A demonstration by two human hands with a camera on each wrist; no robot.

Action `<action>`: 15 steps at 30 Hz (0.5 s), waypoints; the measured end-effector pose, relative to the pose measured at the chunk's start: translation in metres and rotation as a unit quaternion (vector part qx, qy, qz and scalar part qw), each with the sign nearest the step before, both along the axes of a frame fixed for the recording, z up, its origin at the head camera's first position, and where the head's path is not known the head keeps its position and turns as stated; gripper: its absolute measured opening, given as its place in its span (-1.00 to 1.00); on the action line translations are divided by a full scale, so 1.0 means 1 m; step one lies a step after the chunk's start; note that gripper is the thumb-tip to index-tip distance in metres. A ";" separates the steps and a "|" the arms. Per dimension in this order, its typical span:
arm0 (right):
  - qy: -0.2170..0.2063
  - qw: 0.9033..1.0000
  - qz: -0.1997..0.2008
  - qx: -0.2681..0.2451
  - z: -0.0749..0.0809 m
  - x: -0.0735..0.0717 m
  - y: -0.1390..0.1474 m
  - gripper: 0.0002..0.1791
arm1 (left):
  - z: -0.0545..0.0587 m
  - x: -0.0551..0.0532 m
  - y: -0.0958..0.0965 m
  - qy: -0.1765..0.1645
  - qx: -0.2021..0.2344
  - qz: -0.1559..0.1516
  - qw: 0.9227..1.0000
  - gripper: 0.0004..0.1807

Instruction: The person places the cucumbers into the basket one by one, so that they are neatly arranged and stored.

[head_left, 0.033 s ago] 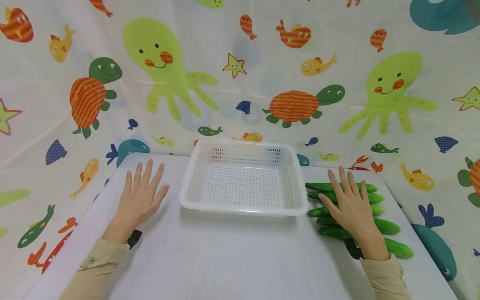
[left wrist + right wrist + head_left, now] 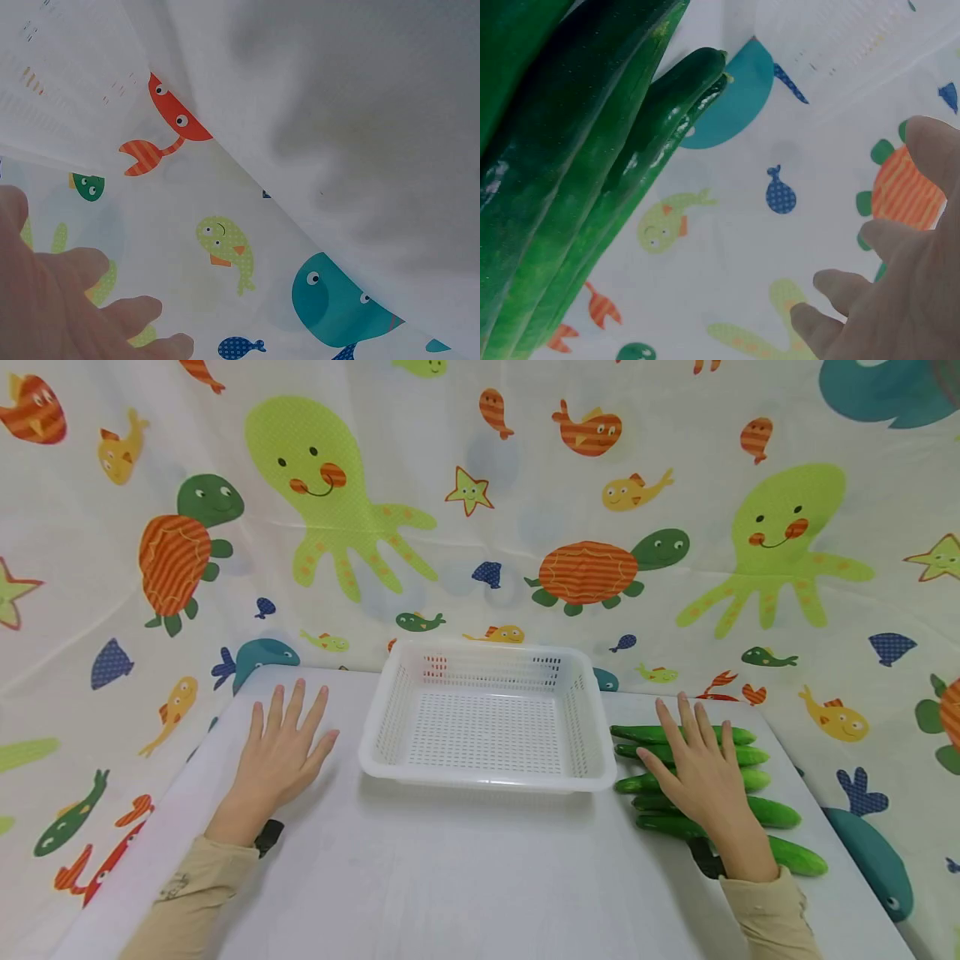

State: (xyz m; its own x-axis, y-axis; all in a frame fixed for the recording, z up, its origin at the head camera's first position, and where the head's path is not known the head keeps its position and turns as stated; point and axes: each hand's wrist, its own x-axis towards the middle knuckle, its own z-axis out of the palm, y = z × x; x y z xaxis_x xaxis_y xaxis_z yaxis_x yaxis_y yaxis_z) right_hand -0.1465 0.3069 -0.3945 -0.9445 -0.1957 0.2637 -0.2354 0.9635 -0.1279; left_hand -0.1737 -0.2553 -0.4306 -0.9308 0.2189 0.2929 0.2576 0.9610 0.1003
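My left hand (image 2: 276, 764) is held over the left part of the white table, palm down with fingers spread, holding nothing. On the right, my right hand (image 2: 703, 777) is stretched out above several green cucumbers (image 2: 776, 812), fingers straight and parted, partly hiding them. The cucumbers lie side by side, roughly crosswise. In the right wrist view the cucumbers (image 2: 577, 187) appear apart from the fingers (image 2: 892, 240). Between the hands stands a white perforated plastic basket (image 2: 487, 782) with nothing in it. The left wrist view shows the left fingers (image 2: 131, 315) touching nothing.
A white cloth curtain (image 2: 465, 435) printed with sea animals hangs behind the table and along both sides. The white tabletop (image 2: 450, 877) stretches in front of the basket. The basket stands near the table's back edge.
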 end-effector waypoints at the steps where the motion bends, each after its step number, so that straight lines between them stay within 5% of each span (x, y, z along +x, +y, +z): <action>1: -0.001 1.000 0.000 -0.001 0.000 0.001 0.000 -0.10 | 0.000 0.000 0.000 0.000 0.000 0.000 1.000 -0.26; 15: -0.008 1.000 0.005 0.001 0.003 0.005 0.003 -0.11 | 0.002 0.002 -0.002 -0.011 0.003 0.003 1.000 -0.26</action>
State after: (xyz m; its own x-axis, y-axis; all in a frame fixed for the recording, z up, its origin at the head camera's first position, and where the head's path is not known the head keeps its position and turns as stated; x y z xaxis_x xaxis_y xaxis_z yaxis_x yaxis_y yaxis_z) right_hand -0.1417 0.3103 -0.3915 -0.9466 -0.2058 0.2482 -0.2432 0.9612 -0.1304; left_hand -0.1712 -0.2569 -0.4286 -0.9383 0.2118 0.2735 0.2495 0.9620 0.1108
